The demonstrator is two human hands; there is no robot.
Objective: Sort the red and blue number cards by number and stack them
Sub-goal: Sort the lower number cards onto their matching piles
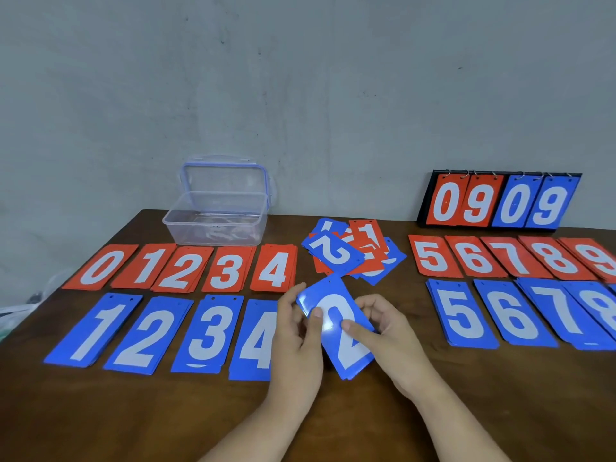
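Left hand and right hand — fingers pinch the blue 2 card, thumbs atop.

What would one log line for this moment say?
phase: sorting | left hand: holds blue 2 card | right hand: holds same card | unsorted pile: mid-table | likely next: onto blue 2 stack
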